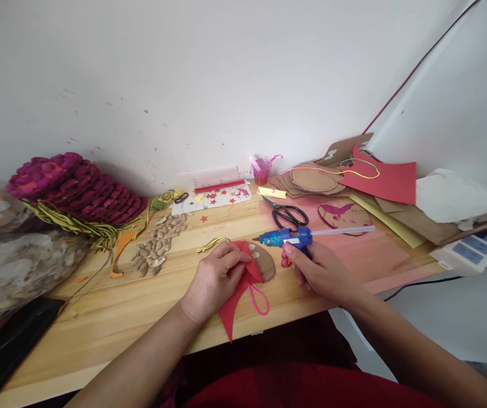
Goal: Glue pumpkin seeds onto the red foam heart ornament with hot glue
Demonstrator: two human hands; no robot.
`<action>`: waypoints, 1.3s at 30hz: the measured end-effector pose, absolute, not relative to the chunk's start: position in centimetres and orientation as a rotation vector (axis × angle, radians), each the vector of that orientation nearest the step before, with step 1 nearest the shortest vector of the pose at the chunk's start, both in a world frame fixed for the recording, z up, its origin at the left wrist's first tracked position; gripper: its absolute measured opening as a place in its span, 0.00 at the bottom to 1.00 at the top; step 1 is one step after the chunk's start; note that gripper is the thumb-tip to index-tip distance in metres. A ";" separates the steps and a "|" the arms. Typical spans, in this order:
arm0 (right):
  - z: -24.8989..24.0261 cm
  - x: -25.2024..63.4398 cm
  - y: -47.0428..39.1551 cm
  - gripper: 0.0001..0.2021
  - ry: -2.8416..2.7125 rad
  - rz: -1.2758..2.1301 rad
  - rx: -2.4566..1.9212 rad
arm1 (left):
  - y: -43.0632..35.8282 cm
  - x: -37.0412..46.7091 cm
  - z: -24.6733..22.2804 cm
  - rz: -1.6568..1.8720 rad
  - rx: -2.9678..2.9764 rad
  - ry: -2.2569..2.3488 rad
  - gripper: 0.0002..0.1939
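My right hand (317,269) is wrapped round the handle of a blue hot glue gun (288,237), whose nozzle points left. A clear glue stick (343,230) sticks out of its back. Under the nozzle, my left hand (218,275) pinches a piece of red paper (237,297) that is folded over a cardboard disc (265,263). White blobs show on the disc beside the paper. A pink cord loop (259,300) hangs from its near side, and yellow-green strings (213,245) lie at the far side. My left fingertips partly hide the paper.
Scissors (288,214), cardboard discs (315,178), red sheet (390,180) and a pink-stained cup (261,170) lie behind. Shells (154,249), a stack of magenta pieces (77,190) and plastic bags (18,272) are left. A power strip (473,252) sits at the right edge.
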State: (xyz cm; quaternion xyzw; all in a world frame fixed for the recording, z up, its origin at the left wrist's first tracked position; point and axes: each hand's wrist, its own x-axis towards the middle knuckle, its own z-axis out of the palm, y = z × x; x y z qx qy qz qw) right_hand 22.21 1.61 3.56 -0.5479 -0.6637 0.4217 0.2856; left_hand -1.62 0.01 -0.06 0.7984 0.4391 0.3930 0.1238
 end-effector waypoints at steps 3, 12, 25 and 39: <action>3.7 21.9 1.7 0.19 -2.005 0.862 -1.490 | 0.0 -1.6 0.1 1.145 2.327 1.279 0.10; 4.2 21.3 2.1 0.18 -2.158 0.708 -1.562 | 0.2 -1.6 0.1 1.153 2.331 1.268 0.10; 4.1 21.4 1.9 0.16 -2.183 0.727 -1.553 | 0.1 -1.7 0.0 1.157 2.339 1.247 0.11; 4.7 22.0 1.1 0.18 -2.172 0.738 -1.648 | 0.2 -1.7 -0.1 1.171 2.348 1.258 0.11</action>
